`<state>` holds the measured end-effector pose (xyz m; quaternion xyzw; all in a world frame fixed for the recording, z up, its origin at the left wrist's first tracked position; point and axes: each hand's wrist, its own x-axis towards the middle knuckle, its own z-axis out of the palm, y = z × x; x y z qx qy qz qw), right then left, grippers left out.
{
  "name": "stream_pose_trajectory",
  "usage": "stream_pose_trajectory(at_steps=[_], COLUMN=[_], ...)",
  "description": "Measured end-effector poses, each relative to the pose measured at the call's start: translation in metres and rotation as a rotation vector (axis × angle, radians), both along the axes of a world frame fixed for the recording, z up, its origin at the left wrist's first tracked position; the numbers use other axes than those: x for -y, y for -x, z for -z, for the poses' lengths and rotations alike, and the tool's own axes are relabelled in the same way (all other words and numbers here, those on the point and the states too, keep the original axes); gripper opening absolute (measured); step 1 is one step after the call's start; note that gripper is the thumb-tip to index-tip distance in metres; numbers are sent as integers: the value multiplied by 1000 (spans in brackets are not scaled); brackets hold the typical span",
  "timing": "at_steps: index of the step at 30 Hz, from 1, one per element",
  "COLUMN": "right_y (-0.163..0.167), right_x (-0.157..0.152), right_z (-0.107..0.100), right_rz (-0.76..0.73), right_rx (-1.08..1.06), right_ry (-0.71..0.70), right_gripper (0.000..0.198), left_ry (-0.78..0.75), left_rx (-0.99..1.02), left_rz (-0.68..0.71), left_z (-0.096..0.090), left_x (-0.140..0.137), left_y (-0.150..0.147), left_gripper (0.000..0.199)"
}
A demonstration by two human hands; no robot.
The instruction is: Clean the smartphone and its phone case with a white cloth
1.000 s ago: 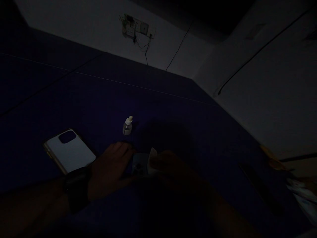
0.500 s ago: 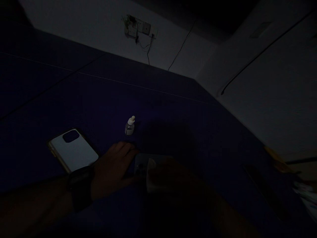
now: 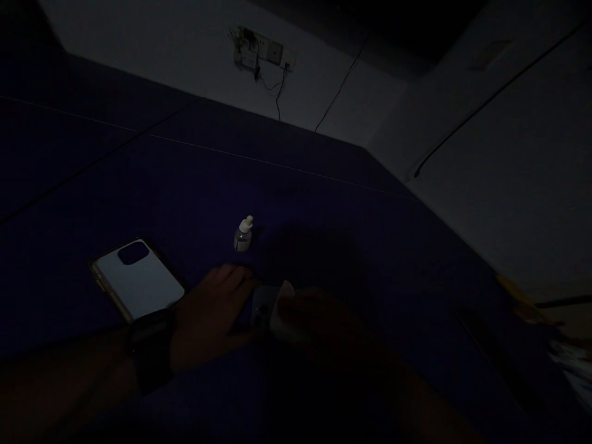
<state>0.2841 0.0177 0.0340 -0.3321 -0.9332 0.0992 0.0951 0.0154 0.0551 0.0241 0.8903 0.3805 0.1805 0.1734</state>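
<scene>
In dim light, a smartphone (image 3: 262, 300) lies back up on the dark blue surface, its camera lenses showing at the left end. My left hand (image 3: 215, 317), with a dark watch on the wrist, grips that end between thumb and fingers. My right hand (image 3: 324, 317) presses a white wipe (image 3: 283, 314) against the phone's back beside the cameras; its fingers are mostly lost in shadow. Just beyond my left hand stands a small dropper bottle (image 3: 242, 238) with a white cap. To the left lies a pale phone case (image 3: 139, 280) with a camera cutout.
A wall with sockets (image 3: 262, 48) and hanging cables borders the far side. Another wall (image 3: 518, 160) rises on the right, with a dark cable along it. A long dark object (image 3: 494, 354) and a yellow item (image 3: 520, 299) lie at the right.
My right hand has shifted the wipe slightly on the phone's back, and the wipe's upper edge now stands higher. My left hand, the bottle and the case stay in place.
</scene>
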Motion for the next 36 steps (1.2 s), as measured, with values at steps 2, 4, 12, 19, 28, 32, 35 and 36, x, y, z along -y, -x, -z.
stream_pose_trajectory(at_steps=[2, 4, 12, 19, 28, 32, 35, 36], right_y=[1, 1, -3, -7, -4, 1, -2, -3], right_x=[-1, -1, 3, -1, 1, -1, 2, 3], right_z=[1, 0, -2, -4, -2, -3, -3, -3], right_rz=[94, 89, 62, 203, 170, 251, 53, -4], right_rx=[41, 68, 8, 35, 15, 89, 111, 95], right_ry=[-19, -45, -144, -246, -182, -147, -85, -80], right_gripper=[51, 53, 39, 36, 36, 50, 45, 41], left_ry=[7, 4, -5, -25, -24, -20, 1, 1], left_rx=[-2, 5, 13, 22, 21, 24, 15, 17], left_rz=[-2, -9, -17, -24, -6, -4, -14, -20], left_z=[0, 1, 2, 2, 1, 1, 1, 2], left_x=[-1, -1, 0, 1, 0, 1, 1, 1], left_y=[0, 0, -1, 0, 1, 1, 0, 0], left_gripper=[50, 50, 48, 48, 47, 47, 48, 48])
